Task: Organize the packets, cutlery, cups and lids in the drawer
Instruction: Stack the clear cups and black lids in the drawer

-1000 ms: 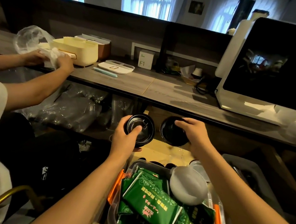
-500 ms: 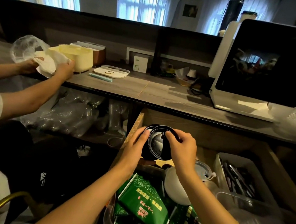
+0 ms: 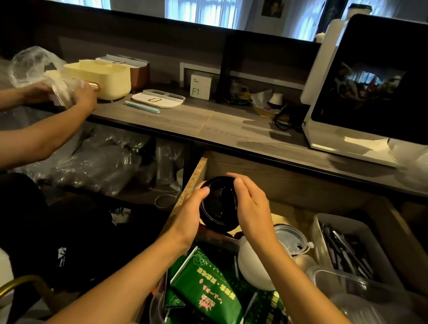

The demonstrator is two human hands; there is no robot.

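Together two hands [image 3: 191,212] [image 3: 251,210] grip one black lid stack [image 3: 219,204]

Black lids [image 3: 218,204], green packets [image 3: 207,290] with swirl patterning, a white cup [image 3: 252,268], cream box [image 3: 102,81].

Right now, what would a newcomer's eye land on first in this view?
Dead centre, the left hand and right hand hold black lids between them above the open drawer. Below them, green packets fill a clear bin at the drawer's front. At upper right, a big dark screen stands on the counter.
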